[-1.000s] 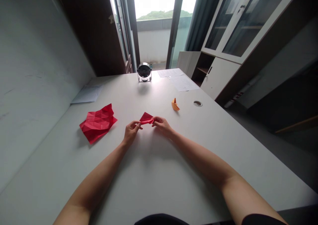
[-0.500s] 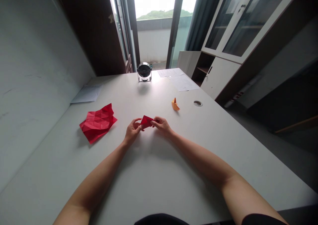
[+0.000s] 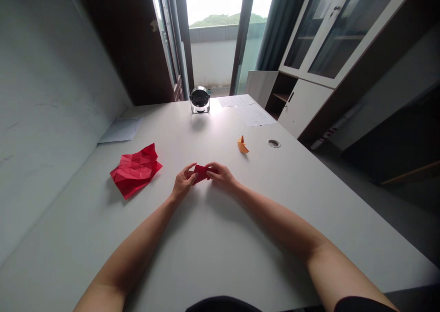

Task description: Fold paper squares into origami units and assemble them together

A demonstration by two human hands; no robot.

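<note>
A small folded piece of red paper (image 3: 202, 171) lies low over the white table (image 3: 213, 238), pinched from both sides. My left hand (image 3: 183, 183) grips its left end with thumb and fingers closed. My right hand (image 3: 222, 176) pinches its right end. A larger creased red sheet (image 3: 135, 169) lies on the table to the left of my hands. A small orange folded paper figure (image 3: 242, 145) stands to the upper right of my right hand.
A small round desk fan (image 3: 200, 100) stands at the far edge. White sheets of paper (image 3: 249, 111) lie at the back right and another white sheet (image 3: 121, 130) at the back left. A cable hole (image 3: 273, 143) sits near the right edge. A wall runs along the left.
The red paper has been folded smaller and flatter, and my two hands have come closer together, pressing it down toward the table.
</note>
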